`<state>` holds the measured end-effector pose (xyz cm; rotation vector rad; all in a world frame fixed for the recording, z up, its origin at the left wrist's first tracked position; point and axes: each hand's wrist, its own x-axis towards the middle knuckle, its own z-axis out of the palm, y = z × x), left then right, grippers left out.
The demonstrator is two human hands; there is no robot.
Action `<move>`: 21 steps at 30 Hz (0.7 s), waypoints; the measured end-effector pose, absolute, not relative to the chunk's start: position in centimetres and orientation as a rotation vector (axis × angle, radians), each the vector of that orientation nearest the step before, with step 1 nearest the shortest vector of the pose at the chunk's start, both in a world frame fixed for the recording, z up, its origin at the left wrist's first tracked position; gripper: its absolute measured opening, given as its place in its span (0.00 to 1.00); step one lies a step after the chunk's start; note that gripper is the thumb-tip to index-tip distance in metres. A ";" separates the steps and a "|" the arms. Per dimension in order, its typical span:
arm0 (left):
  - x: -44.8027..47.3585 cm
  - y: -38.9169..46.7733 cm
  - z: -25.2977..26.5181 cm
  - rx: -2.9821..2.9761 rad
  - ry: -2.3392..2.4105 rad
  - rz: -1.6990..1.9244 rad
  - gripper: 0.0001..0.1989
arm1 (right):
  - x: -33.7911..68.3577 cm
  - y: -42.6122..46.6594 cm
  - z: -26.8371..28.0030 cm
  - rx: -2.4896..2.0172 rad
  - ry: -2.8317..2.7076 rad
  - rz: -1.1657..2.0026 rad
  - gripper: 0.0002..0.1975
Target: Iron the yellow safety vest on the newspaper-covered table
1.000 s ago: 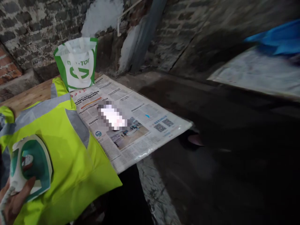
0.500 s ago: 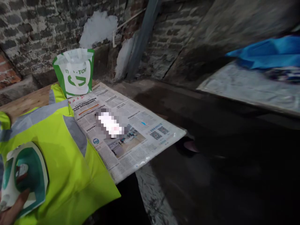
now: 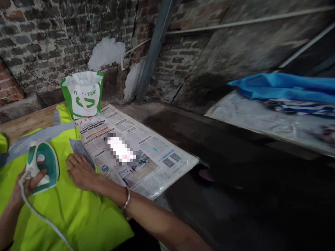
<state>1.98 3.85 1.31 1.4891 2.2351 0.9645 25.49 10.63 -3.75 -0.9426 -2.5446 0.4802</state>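
The left hand [image 3: 31,182] gripped the iron [image 3: 51,160]; beside the iron, the right hand [image 3: 81,173] lay flat, presumably steadying the garment [image 3: 75,212].

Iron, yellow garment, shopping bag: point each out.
Iron [image 3: 51,163]: head view, on its green body.
Yellow garment [image 3: 74,207]: head view, on its plain yellow fabric.
Shopping bag [image 3: 87,94]: head view, on its white front panel.

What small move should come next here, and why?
Probably slide the iron a little over the garment, steering clear of the right hand. The left hand grips the iron, which appears to rest on the cloth, while the right hand lies on the garment close by, perhaps steadying it.
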 end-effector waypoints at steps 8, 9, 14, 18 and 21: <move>6.0 6.3 3.6 1.420 2.114 1.027 0.26 | 25.9 12.0 -7.4 -1.004 -2.531 0.400 0.33; 6.0 5.6 3.5 1.398 2.114 1.029 0.26 | 26.0 11.9 -7.3 -1.016 -2.532 0.410 0.33; 6.6 -1.3 1.6 1.160 2.212 1.014 0.32 | 25.7 11.9 -6.4 -1.053 -2.546 0.428 0.30; 6.9 -7.0 -0.8 1.213 2.306 1.042 0.26 | 25.6 11.8 -6.5 -1.067 -2.543 0.440 0.29; 6.2 -6.9 -1.4 1.328 2.357 0.974 0.25 | 25.6 11.8 -6.8 -1.065 -2.528 0.430 0.29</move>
